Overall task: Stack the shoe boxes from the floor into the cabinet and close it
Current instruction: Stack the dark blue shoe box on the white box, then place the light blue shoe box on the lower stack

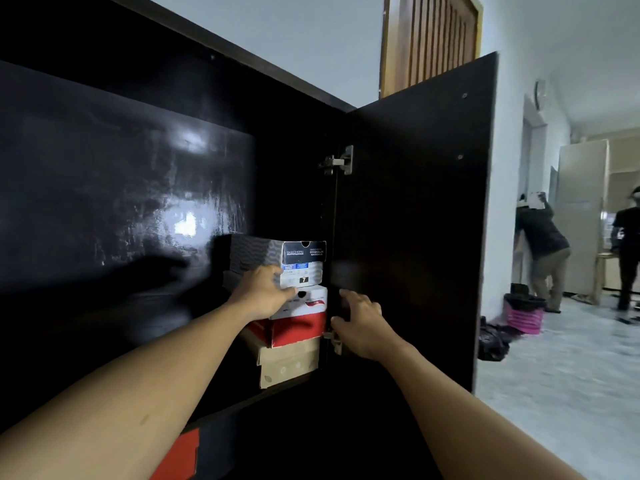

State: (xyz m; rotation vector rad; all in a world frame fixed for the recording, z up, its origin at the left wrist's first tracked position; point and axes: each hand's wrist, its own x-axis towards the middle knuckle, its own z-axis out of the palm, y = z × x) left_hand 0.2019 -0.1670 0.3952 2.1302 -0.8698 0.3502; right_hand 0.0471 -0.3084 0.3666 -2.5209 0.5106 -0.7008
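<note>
Inside the open dark cabinet (138,188), a person is settling a stack of shoe boxes against the hinge side, both arms reaching up and in. The left hand (265,294) is pressing on the front of the top box (303,263), its fingers (287,293) spread flat along the lower edge where it meets the white-and-red box (304,315) beneath; they are resting on the cardboard, not clamped round it. The right hand (360,318) is hovering at 3 o'clock of the stack, fingers apart and half curled near the lower hinge (334,341), gripping nothing that can be made out. A plain brown box (289,363) is sitting at the bottom, at 6 o'clock of the pile.

The boxes look like light, stiff cardboard, likely to slide on one another; flat palms on the end faces or a hold at opposite corners should serve best.

The top box is carrying a black label reading "SKECHERS" and a small tag with the figure "7"; the rest of the print is too small to read. The cabinet door (415,220) is standing wide at 3 o'clock. At 6 o'clock, low in the frame, a red box (181,455) is showing, perhaps awaiting its turn.
</note>
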